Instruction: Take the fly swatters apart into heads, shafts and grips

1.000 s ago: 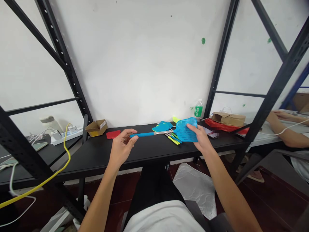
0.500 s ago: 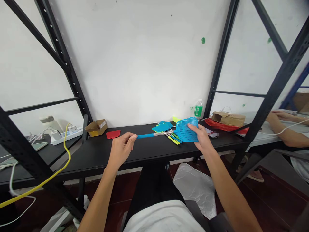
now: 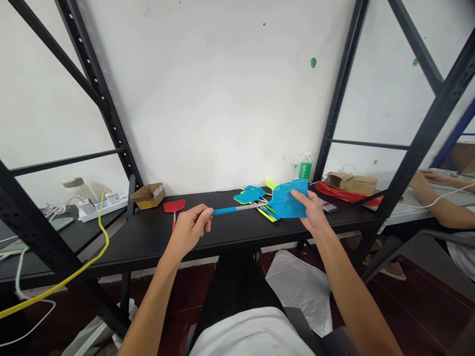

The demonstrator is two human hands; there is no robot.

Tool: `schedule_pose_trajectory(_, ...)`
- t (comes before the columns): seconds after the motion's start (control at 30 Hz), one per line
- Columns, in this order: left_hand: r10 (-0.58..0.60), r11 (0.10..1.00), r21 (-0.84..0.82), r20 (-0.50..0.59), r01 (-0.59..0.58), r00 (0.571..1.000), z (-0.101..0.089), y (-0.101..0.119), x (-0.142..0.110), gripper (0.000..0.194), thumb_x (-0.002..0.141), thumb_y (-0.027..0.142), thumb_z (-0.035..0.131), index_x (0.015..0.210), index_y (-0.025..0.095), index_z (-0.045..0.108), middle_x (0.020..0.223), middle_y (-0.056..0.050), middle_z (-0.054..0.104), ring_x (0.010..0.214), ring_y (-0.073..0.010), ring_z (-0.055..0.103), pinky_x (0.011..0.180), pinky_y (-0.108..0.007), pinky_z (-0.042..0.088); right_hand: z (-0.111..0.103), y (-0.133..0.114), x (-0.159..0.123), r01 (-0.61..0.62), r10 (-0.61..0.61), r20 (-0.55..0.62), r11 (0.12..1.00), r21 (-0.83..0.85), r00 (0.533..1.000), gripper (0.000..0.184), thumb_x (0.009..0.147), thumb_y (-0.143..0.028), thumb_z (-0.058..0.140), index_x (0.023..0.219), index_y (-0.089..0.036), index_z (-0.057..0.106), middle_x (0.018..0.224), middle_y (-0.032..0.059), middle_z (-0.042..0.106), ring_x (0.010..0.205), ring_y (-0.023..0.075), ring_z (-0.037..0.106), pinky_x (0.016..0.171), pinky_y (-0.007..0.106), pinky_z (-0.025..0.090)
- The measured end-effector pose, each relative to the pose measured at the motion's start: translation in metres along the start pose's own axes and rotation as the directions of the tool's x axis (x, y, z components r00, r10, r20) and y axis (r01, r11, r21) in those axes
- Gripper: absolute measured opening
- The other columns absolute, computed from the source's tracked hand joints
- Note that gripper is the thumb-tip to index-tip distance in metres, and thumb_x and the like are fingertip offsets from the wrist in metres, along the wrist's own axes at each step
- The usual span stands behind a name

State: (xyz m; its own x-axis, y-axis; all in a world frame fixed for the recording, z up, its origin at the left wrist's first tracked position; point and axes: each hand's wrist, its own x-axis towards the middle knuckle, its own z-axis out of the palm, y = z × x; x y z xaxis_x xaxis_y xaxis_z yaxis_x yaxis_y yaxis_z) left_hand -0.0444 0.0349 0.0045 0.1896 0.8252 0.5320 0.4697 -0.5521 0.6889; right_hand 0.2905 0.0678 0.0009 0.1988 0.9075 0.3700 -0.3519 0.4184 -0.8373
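Note:
A blue fly swatter (image 3: 285, 200) is held level above the black table, its metal rod running left to a blue handle. My left hand (image 3: 193, 225) is closed round the handle's end. Pinching the mesh head from the right is my right hand (image 3: 309, 207), thumb on the near face. Behind the held one lies a pile of blue and yellow-green fly swatters (image 3: 249, 194), partly covered by it. A red fly swatter (image 3: 174, 205) lies beyond my left hand, which hides part of its handle.
On the black table (image 3: 137, 242) stand an open cardboard box (image 3: 148, 196) at left and a green-labelled bottle (image 3: 305, 166) at right. Another box (image 3: 351, 182) sits on red plastic. Black rack posts flank me; a yellow cable (image 3: 106, 237) hangs left. A person's arm (image 3: 441, 200) rests at far right.
My hands and the blue fly swatter have shifted very slightly to the right. More of the red fly swatter's handle now shows beside my left hand.

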Motion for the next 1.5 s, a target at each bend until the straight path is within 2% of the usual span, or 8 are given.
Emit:
schedule_pose_trajectory(0.53, 0.029, 0.999, 0.042, -0.031, -0.028, 0.999, -0.006, 0.01, -0.006, 0.026, 0.094, 0.046, 0.061, 0.097, 0.02, 0.063, 0.08, -0.002, 0.07, 0.06, -0.0134, 0.055, 0.056, -0.025, 0.043, 0.002, 0.0, -0.002, -0.121, 0.121, -0.002, 0.992, -0.018, 0.993, 0.037, 0.059, -0.045, 0.092, 0.078, -0.019, 0.074, 0.077, 0.0027, 0.077, 0.068, 0.0232, 0.072, 0.066, 0.034, 0.059)
schedule_pose_trajectory(0.73, 0.028, 0.956, 0.28, 0.207, -0.086, 0.978, 0.012, 0.017, -0.009, 0.031, 0.099, 0.048, 0.051, 0.109, 0.025, 0.068, 0.072, 0.002, 0.064, 0.064, -0.0154, 0.055, 0.062, -0.026, 0.039, 0.013, 0.009, -0.008, -0.175, 0.181, 0.116, 0.983, -0.061, 0.977, 0.037, 0.065, -0.045, 0.088, 0.086, -0.018, 0.075, 0.082, 0.0043, 0.077, 0.071, 0.0224, 0.071, 0.068, 0.033, 0.057)
schedule_pose_trajectory(0.87, -0.016, 0.917, 0.387, 0.272, -0.094, 0.962, 0.02, 0.016, -0.01, 0.037, 0.102, 0.048, 0.042, 0.126, 0.03, 0.065, 0.08, 0.002, 0.066, 0.067, -0.0162, 0.054, 0.065, -0.027, 0.037, 0.017, 0.011, -0.011, -0.194, 0.208, 0.16, 0.976, -0.097, 0.965, 0.037, 0.066, -0.046, 0.088, 0.085, -0.017, 0.075, 0.079, 0.0041, 0.076, 0.068, 0.0214, 0.069, 0.066, 0.032, 0.055)
schedule_pose_trajectory(1.07, 0.051, 0.931, 0.318, 0.377, -0.181, 0.925, 0.035, 0.022, -0.011, 0.034, 0.104, 0.043, 0.04, 0.099, 0.023, 0.067, 0.067, 0.003, 0.055, 0.062, -0.015, 0.048, 0.062, -0.027, 0.031, 0.034, 0.024, -0.026, -0.203, 0.242, 0.303, 0.967, -0.156, 0.922, 0.035, 0.072, -0.047, 0.085, 0.087, -0.017, 0.076, 0.082, 0.0056, 0.077, 0.073, 0.0231, 0.071, 0.072, 0.035, 0.056)
schedule_pose_trajectory(1.17, 0.071, 0.919, 0.332, 0.389, -0.212, 0.918, 0.041, 0.016, -0.01, 0.036, 0.105, 0.038, 0.039, 0.078, 0.021, 0.057, 0.062, 0.004, 0.045, 0.059, -0.0146, 0.041, 0.06, -0.028, 0.028, 0.044, 0.037, -0.033, -0.178, 0.248, 0.389, 0.962, -0.207, 0.887, 0.032, 0.077, -0.047, 0.081, 0.089, -0.017, 0.076, 0.086, 0.0058, 0.077, 0.078, 0.0238, 0.072, 0.077, 0.038, 0.057)
schedule_pose_trajectory(1.27, 0.068, 0.915, 0.346, 0.369, -0.205, 0.927, 0.043, 0.004, -0.008, 0.032, 0.104, 0.034, 0.04, 0.076, 0.022, 0.052, 0.063, 0.003, 0.046, 0.06, -0.0152, 0.043, 0.061, -0.027, 0.028, 0.046, 0.047, -0.032, -0.194, 0.27, 0.436, 0.958, -0.21, 0.858, 0.032, 0.079, -0.046, 0.079, 0.094, -0.019, 0.075, 0.089, 0.0051, 0.077, 0.082, 0.0236, 0.072, 0.079, 0.038, 0.058)
schedule_pose_trajectory(1.37, 0.066, 0.903, 0.383, 0.32, -0.193, 0.945, 0.046, -0.008, -0.004, 0.027, 0.101, 0.025, 0.04, 0.077, 0.022, 0.05, 0.068, 0.002, 0.053, 0.063, -0.0162, 0.048, 0.062, -0.027, 0.029, 0.043, 0.057, -0.026, -0.195, 0.304, 0.439, 0.941, -0.276, 0.846, 0.032, 0.08, -0.046, 0.078, 0.097, -0.02, 0.074, 0.086, 0.0042, 0.075, 0.078, 0.0213, 0.071, 0.067, 0.031, 0.057)
schedule_pose_trajectory(1.5, 0.028, 0.86, 0.489, 0.243, -0.147, 0.97, 0.051, -0.024, 0.001, 0.026, 0.102, 0.026, 0.039, 0.085, 0.023, 0.058, 0.078, -0.001, 0.064, 0.071, -0.0182, 0.058, 0.063, -0.027, 0.031, 0.039, 0.072, -0.018, -0.188, 0.368, 0.435, 0.896, -0.403, 0.822, 0.031, 0.083, -0.048, 0.074, 0.096, -0.02, 0.068, 0.084, 0.0036, 0.072, 0.063, 0.0159, 0.066, 0.046, 0.022, 0.045)
